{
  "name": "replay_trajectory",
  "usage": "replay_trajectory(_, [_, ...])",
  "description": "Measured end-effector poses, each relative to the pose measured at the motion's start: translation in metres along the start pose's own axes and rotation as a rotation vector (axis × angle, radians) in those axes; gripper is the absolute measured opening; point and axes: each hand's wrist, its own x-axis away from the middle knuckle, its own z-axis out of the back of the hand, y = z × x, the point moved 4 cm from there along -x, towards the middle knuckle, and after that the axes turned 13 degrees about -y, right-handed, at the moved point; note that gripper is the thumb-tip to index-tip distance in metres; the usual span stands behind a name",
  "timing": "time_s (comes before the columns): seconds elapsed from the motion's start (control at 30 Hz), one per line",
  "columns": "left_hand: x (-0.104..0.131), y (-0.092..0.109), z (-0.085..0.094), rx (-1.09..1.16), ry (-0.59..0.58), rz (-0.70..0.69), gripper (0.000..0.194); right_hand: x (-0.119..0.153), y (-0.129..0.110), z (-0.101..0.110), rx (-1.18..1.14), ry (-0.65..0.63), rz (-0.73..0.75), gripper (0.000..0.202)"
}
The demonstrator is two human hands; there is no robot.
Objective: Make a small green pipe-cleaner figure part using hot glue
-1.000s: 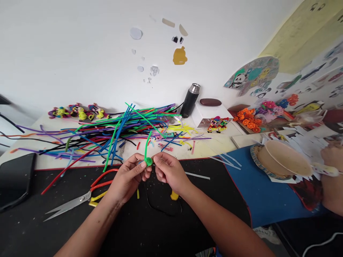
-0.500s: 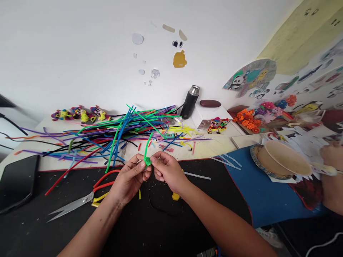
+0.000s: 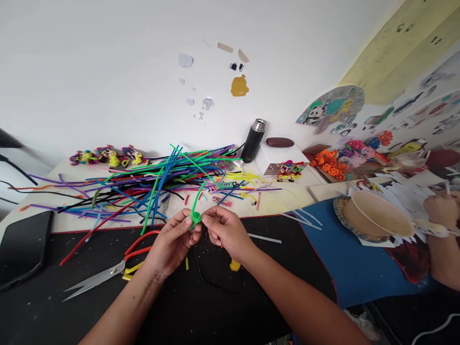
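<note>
Left hand (image 3: 174,237) is pinching a green coil (image 3: 196,217) between thumb and fingers, its loose green end (image 3: 198,196) pointing up and away. Right hand (image 3: 224,230) is drawing its thumb and fingers narrowly together just beside the coil; cannot tell whether it is gripping anything. Coil is sitting between both hands, above the black mat (image 3: 262,297). Yellow piece (image 3: 235,265) is lying just below the right hand; scissors (image 3: 115,269) are resting left of the left hand. Beyond the hands, fuzzy coloured stems (image 3: 179,167) are lying heaped, with a black bottle (image 3: 253,141) standing to their right.
</note>
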Motion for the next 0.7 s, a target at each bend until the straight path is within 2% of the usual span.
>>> replay_trajectory(0.2, [0.0,-0.001,0.0,-0.01,-0.004,0.01,0.025,-0.002,0.003,0.0,-0.009,-0.002,0.003,0.041])
replay_trajectory(0.43, [0.0,0.0,0.001,-0.017,0.026,0.028,0.032,0.002,-0.001,0.011,0.084,0.006,0.033,0.036])
replay_trajectory(0.57, [0.0,0.001,0.002,-0.059,0.039,0.083,0.038,0.008,-0.012,0.018,0.268,0.001,0.073,0.027])
replay_trajectory(0.7, [0.002,-0.003,-0.002,-0.095,-0.02,0.232,0.042,0.016,-0.031,0.021,0.606,0.011,0.147,0.018])
